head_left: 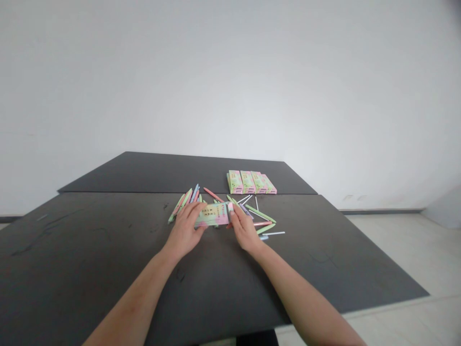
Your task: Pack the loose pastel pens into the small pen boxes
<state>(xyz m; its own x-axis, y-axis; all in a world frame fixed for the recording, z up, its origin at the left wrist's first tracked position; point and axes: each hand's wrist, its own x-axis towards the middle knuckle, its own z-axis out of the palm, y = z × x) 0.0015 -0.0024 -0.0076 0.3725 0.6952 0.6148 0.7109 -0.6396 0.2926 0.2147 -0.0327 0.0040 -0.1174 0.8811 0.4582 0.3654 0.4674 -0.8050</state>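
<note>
A small pastel pink, green and yellow printed box point(215, 215) is held level above the dark table, its long side running left to right. My left hand point(185, 227) grips its left end, thumb at the lower edge and fingers over the top. At the right end, my right hand point(245, 227) has its fingers closed around the box by what looks like its end flap. Colored pens lie on both sides: pink, green and blue ones point(183, 202) beyond my left hand, green pens point(261, 213) and white sticks point(273, 233) beside my right.
Several similar pastel boxes point(248, 182) stand in a row at the back right, across the seam between two dark table panels point(173, 170). A pale wall point(230, 86) rises behind the table. Light floor point(389, 240) shows at the right.
</note>
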